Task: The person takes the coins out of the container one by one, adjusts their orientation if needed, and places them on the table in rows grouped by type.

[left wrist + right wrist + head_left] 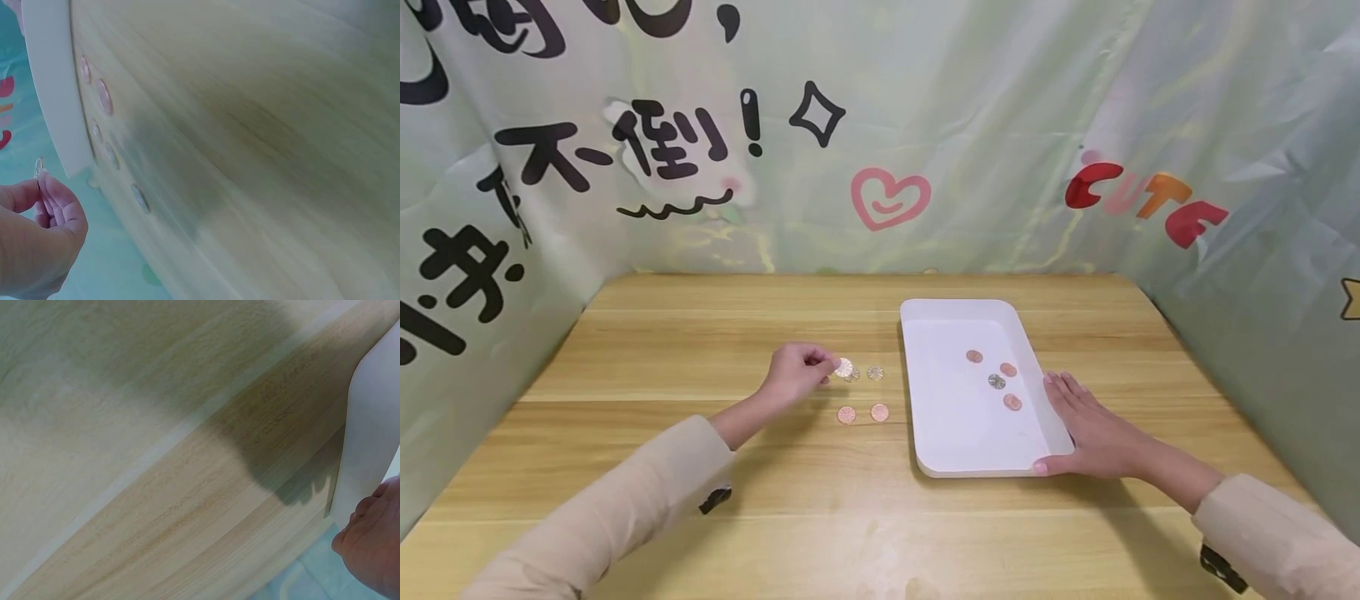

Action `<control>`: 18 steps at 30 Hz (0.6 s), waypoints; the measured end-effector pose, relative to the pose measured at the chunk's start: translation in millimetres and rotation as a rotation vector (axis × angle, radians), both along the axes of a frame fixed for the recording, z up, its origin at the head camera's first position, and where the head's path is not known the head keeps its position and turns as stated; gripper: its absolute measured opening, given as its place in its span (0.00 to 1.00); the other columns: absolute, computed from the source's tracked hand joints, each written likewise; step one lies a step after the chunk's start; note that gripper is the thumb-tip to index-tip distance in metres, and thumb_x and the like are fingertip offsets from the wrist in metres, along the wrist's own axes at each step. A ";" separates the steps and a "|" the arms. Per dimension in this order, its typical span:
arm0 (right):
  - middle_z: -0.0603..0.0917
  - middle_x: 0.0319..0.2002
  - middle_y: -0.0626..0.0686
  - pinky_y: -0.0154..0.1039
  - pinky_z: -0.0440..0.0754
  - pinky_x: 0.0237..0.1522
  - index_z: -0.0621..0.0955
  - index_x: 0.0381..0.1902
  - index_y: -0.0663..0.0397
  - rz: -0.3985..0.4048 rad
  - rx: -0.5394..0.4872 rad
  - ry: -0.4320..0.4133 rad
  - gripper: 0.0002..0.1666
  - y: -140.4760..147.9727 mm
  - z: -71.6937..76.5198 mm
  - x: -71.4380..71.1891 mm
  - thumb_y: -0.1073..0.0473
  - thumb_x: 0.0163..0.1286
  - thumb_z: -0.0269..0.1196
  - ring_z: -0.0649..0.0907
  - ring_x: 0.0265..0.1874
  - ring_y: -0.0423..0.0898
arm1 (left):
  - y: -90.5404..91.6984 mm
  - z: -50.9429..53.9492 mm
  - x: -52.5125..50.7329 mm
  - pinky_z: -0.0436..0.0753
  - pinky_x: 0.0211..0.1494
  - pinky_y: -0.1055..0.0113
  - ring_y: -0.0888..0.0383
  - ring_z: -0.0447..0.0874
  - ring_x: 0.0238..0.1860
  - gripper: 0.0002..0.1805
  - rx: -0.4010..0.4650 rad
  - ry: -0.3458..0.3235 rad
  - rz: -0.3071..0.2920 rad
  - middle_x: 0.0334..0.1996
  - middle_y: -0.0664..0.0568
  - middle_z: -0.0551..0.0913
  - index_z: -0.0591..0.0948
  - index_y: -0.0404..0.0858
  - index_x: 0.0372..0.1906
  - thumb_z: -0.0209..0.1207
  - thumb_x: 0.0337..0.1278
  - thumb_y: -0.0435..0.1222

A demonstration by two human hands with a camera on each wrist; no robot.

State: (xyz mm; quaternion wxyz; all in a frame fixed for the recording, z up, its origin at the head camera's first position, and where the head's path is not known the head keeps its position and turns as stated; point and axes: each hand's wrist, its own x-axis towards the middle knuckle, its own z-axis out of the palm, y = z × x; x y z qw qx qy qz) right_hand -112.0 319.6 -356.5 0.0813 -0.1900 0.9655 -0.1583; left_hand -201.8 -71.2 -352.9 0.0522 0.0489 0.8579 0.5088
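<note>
My left hand (799,368) pinches a silver-coloured coin (844,367) between thumb and fingertips, raised over the table. In the left wrist view this coin (39,165) stands edge-on. Below it lie silver-coloured coins (876,372), one of them partly covered in the head view; the left wrist view shows a further silver coin (140,199). Two copper-coloured coins (880,412) lie nearer the front. A white rectangular tray (955,433) holds several coins, copper ones (1012,402) and a silver one (997,382). My right hand (1097,429) rests against the tray's right side, fingers extended, thumb at its front corner.
The wooden table (737,308) carries the tray right of the loose coins. A printed fabric curtain (985,108) encloses the back and both sides. Dark straps show at both sleeves, the right one (1222,568) near the frame's lower edge.
</note>
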 end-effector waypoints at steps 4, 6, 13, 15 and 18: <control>0.47 0.69 0.76 0.26 0.21 0.65 0.47 0.68 0.77 0.000 0.003 0.004 0.69 -0.1 0.1 -0.1 0.35 0.48 0.66 0.46 0.69 0.70 | -11.4 -2.9 -1.6 0.83 0.31 0.67 0.51 0.82 0.27 0.08 -0.041 0.015 0.005 0.24 0.43 0.82 0.82 0.28 0.31 0.59 0.56 0.31; 0.47 0.69 0.75 0.23 0.20 0.63 0.47 0.68 0.77 0.000 0.002 0.003 0.69 -0.8 0.4 -0.3 0.34 0.48 0.66 0.45 0.69 0.70 | -18.9 -4.6 -2.5 0.81 0.29 0.70 0.52 0.82 0.26 0.08 -0.067 0.027 0.013 0.23 0.44 0.82 0.82 0.28 0.31 0.58 0.56 0.31; 0.47 0.68 0.76 0.20 0.19 0.61 0.47 0.67 0.78 0.005 0.001 0.005 0.69 -0.8 1.1 -0.3 0.35 0.49 0.66 0.46 0.69 0.70 | -44.7 -12.4 -8.6 0.77 0.25 0.75 0.57 0.81 0.23 0.10 -0.113 0.042 0.041 0.24 0.43 0.82 0.81 0.26 0.32 0.58 0.58 0.32; 0.47 0.69 0.76 0.19 0.19 0.60 0.46 0.67 0.78 0.001 -0.002 -0.002 0.69 -1.0 1.3 0.0 0.34 0.49 0.66 0.45 0.69 0.70 | -50.4 -15.1 -10.4 0.76 0.24 0.76 0.60 0.79 0.22 0.10 -0.122 0.037 0.047 0.23 0.44 0.82 0.81 0.25 0.32 0.57 0.58 0.32; 0.47 0.69 0.76 0.18 0.19 0.59 0.46 0.67 0.78 0.001 -0.005 -0.007 0.69 -0.6 1.0 -0.1 0.35 0.49 0.66 0.45 0.69 0.70 | -57.2 -19.7 -13.4 0.74 0.22 0.77 0.63 0.76 0.20 0.09 -0.137 0.004 0.068 0.22 0.45 0.81 0.80 0.26 0.31 0.57 0.58 0.31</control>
